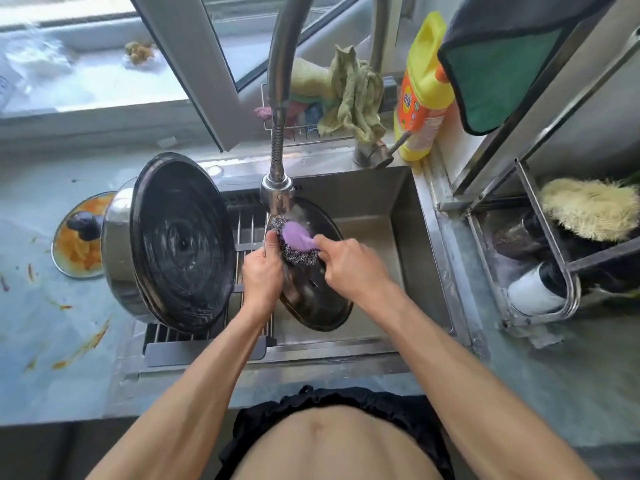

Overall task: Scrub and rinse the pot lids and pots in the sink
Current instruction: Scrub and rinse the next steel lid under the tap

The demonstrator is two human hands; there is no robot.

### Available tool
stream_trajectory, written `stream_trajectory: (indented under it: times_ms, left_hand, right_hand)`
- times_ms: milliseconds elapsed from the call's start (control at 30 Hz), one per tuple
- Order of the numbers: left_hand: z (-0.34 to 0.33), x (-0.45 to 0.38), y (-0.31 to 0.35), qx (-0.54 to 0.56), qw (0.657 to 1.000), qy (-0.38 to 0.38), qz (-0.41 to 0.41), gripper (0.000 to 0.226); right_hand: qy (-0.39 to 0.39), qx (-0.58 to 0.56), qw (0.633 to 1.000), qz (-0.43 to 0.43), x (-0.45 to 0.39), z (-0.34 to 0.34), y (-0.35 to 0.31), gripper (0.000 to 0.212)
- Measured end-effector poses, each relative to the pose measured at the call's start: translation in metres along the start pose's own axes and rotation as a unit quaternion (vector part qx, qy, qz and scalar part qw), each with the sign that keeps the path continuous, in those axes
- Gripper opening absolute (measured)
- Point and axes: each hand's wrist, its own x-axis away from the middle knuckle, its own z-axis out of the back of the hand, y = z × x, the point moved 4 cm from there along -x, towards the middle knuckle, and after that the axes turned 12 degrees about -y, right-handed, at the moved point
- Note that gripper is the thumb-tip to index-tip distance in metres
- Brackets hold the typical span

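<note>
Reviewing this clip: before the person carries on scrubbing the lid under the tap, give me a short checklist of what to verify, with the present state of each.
1. Left hand grips the edge of the dark pot lid, held tilted in the sink: ok.
2. Right hand holds the purple-handled steel-wool scrubber against the lid: ok.
3. Faucet head right above the scrubber: ok; water flow: cannot tell, blurred.
4. Large steel pot lies tipped on its side on the sink rack, beside the left hand; steadiness: cannot tell.
5. Glass lid on the counter shows orange residue: not ok, unwashed.
</note>
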Motion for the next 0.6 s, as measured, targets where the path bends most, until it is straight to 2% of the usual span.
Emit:
stream_trajectory:
  times_ms: [167,367,467,600]
  left_hand:
    - [0.016,-0.008,0.007,-0.044,0.995,-0.059,-0.072,0.058]
    - [0.027,-0.012,0.01,-0.016,0.99,-0.093,-0.107,0.062]
    - [0.03,-0.015,0.007,0.049,0.992,-0.091,-0.075,0.063]
    - [0.033,-0.019,0.0,0.165,0.986,-0.025,0.007,0.048]
  right_hand:
    - [-0.015,0.031,0.999,0.008,-0.021,0.03,-0.01,0.033]
    - [-0.035,-0.033,0.996,-0.08,-0.06,0.046,0.044,0.033]
    - [-0.068,-0.066,0.987,-0.134,-0.062,0.03,0.078,0.029]
    - [-0.083,-0.107,0.976,-0.169,-0.044,0.001,0.103,0.028]
